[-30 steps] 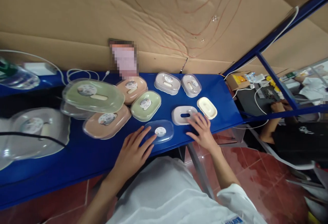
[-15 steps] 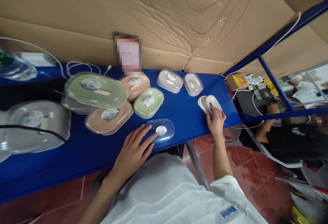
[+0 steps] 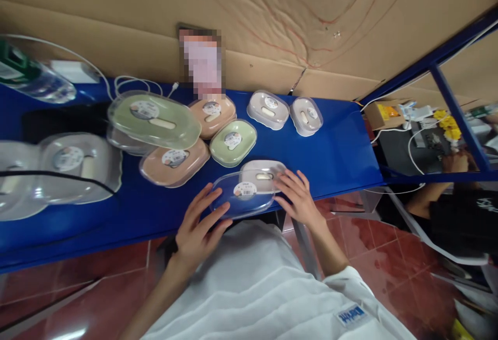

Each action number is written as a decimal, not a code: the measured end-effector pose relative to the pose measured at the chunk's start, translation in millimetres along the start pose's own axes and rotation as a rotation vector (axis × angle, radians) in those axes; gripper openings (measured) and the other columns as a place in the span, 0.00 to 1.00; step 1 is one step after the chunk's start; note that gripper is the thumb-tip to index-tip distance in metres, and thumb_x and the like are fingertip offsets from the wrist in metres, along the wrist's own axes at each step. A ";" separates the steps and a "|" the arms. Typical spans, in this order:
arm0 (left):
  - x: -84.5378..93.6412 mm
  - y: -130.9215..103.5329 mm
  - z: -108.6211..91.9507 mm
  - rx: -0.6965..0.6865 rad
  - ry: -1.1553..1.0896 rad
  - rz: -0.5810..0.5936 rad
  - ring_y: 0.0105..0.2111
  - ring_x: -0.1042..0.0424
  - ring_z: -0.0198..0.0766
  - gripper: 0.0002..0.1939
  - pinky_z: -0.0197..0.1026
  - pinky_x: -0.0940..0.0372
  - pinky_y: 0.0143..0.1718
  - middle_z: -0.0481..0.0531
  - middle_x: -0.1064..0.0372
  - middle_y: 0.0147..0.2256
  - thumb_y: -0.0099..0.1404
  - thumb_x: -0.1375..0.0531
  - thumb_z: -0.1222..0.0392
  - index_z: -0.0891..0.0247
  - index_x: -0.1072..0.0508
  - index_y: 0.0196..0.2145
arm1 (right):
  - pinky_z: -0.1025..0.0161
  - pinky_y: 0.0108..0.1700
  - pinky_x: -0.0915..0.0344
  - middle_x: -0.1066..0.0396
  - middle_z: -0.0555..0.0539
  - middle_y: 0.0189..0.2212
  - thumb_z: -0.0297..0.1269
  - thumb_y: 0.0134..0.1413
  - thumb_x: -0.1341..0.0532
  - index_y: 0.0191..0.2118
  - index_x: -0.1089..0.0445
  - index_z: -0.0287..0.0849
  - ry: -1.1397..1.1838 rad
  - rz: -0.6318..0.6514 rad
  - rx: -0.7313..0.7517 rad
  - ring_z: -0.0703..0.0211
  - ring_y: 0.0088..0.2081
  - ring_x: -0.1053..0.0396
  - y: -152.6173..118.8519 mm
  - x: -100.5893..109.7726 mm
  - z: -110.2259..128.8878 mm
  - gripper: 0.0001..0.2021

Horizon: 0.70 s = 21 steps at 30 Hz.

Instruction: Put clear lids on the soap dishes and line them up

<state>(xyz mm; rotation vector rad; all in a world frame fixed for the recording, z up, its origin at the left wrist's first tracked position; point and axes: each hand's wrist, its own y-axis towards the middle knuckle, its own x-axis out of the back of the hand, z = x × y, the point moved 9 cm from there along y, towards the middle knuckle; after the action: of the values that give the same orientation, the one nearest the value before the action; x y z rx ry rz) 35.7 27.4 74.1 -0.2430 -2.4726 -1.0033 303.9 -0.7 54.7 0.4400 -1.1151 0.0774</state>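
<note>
A clear oval plastic lid [image 3: 241,206] with a round white label is raised a little above the table's front edge. My left hand [image 3: 200,226] has its left end between thumb and spread fingers. At its right end are the fingers and thumb of my right hand [image 3: 299,197]. Partly behind and under the lid lies a light grey oval tray [image 3: 259,166] with a pale slot piece in its middle. The right fingertips also come close to this tray; whether they touch it I cannot tell.
On the blue table [image 3: 334,153] are lidded oval boxes: green [image 3: 233,143], peach [image 3: 175,166], grey [image 3: 268,109] and another grey one [image 3: 306,116]. A black cable [image 3: 58,175] crosses boxes at left. A water bottle [image 3: 35,78] lies behind. Another person's arm [image 3: 430,197] shows at right.
My right hand has come left from the table's right end, bringing the grey tray beside the lid. The lid is now lifted between both hands. The view has shifted slightly.
</note>
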 end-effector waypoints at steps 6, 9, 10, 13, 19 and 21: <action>-37.2 23.5 -2.3 -0.066 0.139 0.205 0.70 0.32 0.54 0.27 0.61 0.30 0.67 0.57 0.26 0.62 0.72 0.33 0.65 0.51 0.29 0.65 | 0.35 0.72 0.36 0.41 0.41 0.75 0.50 0.78 0.47 0.78 0.47 0.55 0.186 -0.131 -0.142 0.39 0.75 0.40 -4.3 8.2 -21.3 0.29; -41.9 23.9 0.3 -0.072 0.183 0.248 0.70 0.33 0.54 0.25 0.60 0.31 0.68 0.58 0.25 0.62 0.73 0.33 0.65 0.52 0.29 0.65 | 0.36 0.73 0.36 0.48 0.41 0.78 0.54 0.74 0.41 0.79 0.49 0.56 0.235 -0.031 -0.018 0.37 0.77 0.45 4.8 -7.8 -2.5 0.35; -39.4 21.7 1.2 -0.062 0.192 0.243 0.71 0.34 0.54 0.26 0.59 0.31 0.68 0.58 0.26 0.62 0.73 0.33 0.64 0.52 0.29 0.65 | 0.37 0.73 0.36 0.49 0.40 0.79 0.54 0.72 0.38 0.79 0.49 0.56 0.232 0.004 0.010 0.37 0.77 0.45 8.3 -14.8 4.7 0.37; -25.1 9.7 1.0 -0.037 0.268 0.209 0.70 0.32 0.55 0.27 0.65 0.35 0.70 0.57 0.26 0.63 0.72 0.33 0.65 0.50 0.30 0.65 | 0.39 0.73 0.36 0.48 0.42 0.78 0.46 0.71 0.34 0.77 0.45 0.57 0.240 0.068 0.048 0.39 0.77 0.45 19.1 -33.0 22.4 0.35; 2.6 -13.9 9.9 0.069 0.269 0.166 0.70 0.34 0.57 0.29 0.63 0.31 0.68 0.61 0.32 0.65 0.70 0.31 0.66 0.52 0.31 0.64 | 0.38 0.76 0.39 0.41 0.46 0.76 0.37 0.72 0.35 0.73 0.37 0.59 0.307 0.074 0.143 0.43 0.77 0.46 42.0 -42.3 52.6 0.29; 10.4 -17.1 16.0 0.111 0.249 0.122 0.69 0.33 0.57 0.29 0.60 0.28 0.65 0.62 0.35 0.67 0.69 0.30 0.65 0.52 0.31 0.64 | 0.34 0.77 0.44 0.45 0.45 0.77 0.40 0.71 0.34 0.74 0.38 0.58 0.285 0.098 0.152 0.40 0.79 0.51 50.0 -44.1 57.4 0.30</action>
<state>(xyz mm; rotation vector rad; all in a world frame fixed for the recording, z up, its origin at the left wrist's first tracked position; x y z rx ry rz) 15.4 26.2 58.5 -0.2159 -2.2502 -0.7913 221.5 29.9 52.0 0.4932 -0.8527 0.3040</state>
